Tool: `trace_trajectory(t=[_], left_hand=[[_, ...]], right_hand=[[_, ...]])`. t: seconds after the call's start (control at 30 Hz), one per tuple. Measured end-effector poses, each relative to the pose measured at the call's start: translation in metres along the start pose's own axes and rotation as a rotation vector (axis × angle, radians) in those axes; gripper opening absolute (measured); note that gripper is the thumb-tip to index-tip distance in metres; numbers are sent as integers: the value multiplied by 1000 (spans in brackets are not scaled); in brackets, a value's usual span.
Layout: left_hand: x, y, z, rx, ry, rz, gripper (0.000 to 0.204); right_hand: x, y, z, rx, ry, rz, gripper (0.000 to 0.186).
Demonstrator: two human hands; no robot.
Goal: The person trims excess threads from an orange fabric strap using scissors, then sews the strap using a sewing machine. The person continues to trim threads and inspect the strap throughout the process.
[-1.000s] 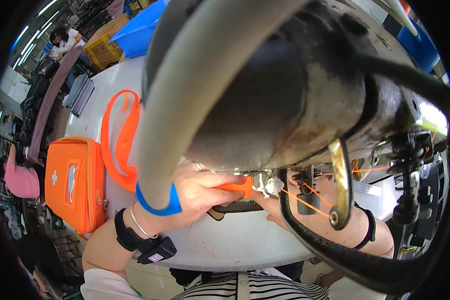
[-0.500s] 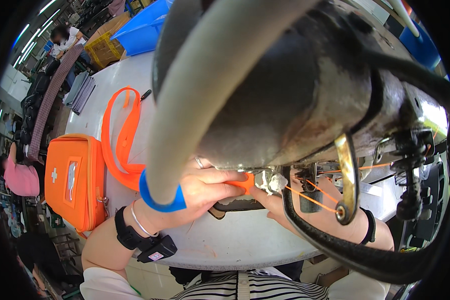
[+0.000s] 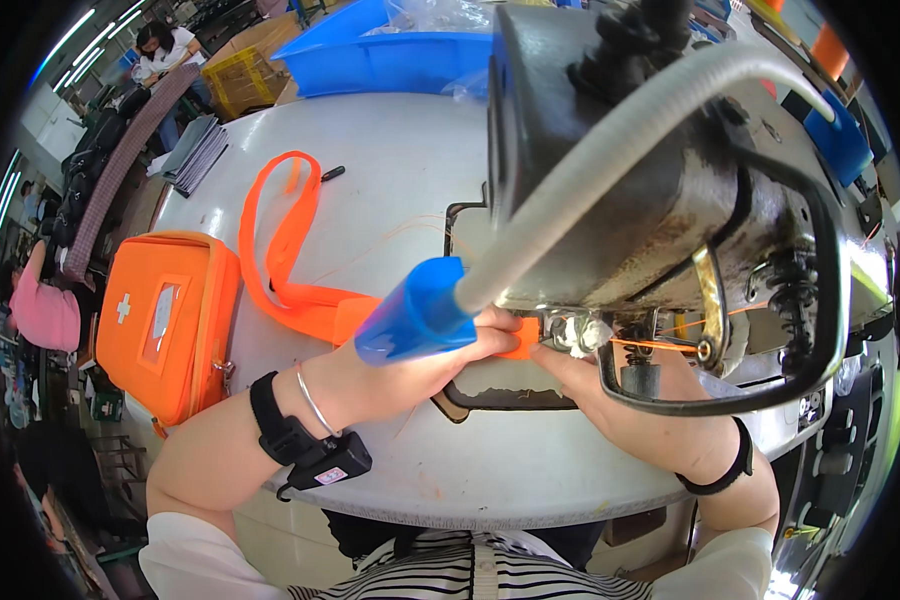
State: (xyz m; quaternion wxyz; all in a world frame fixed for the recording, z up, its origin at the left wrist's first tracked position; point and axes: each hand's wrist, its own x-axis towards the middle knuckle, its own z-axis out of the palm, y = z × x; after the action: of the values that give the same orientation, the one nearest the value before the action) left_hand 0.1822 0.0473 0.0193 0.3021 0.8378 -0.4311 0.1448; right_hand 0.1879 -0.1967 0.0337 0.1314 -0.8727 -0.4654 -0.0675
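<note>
My left hand point(image 3: 439, 352), partly hidden by a blue lamp shade point(image 3: 410, 312) on a gray flexible neck, is closed on an orange strap point(image 3: 338, 315), pressing it beside the needle area of a dark sewing machine point(image 3: 600, 235). My right hand point(image 3: 638, 405) has its thumb at the strap's short end, with its other fingers mostly hidden under the machine and its black guard. Orange thread point(image 3: 648, 344) runs across that side. The strap loops over the white worktable point(image 3: 390, 170) to the left, near an orange zipped bag point(image 3: 165, 330) with a white cross.
A blue tray point(image 3: 380, 62) with clear plastic, a cardboard box point(image 3: 235, 82) and stacked gray sheets point(image 3: 192, 150) are at the back left. A person in white point(image 3: 167, 55) and another in pink point(image 3: 42, 315) are at the far left.
The view has shifted, so the machine and lamp neck look smaller and more of the table and blue tray shows. My hands remain at the strap by the needle area.
</note>
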Motion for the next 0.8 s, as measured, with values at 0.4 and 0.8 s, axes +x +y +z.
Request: trace_trajectory(t=[0.4, 0.8], left_hand=[[9, 3, -10, 7, -91, -136, 25], [-2, -11, 6, -174, 40, -194, 27]], right_hand=[[2, -8, -12, -40, -105, 20, 27], [4, 2, -1, -407, -36, -122, 14]])
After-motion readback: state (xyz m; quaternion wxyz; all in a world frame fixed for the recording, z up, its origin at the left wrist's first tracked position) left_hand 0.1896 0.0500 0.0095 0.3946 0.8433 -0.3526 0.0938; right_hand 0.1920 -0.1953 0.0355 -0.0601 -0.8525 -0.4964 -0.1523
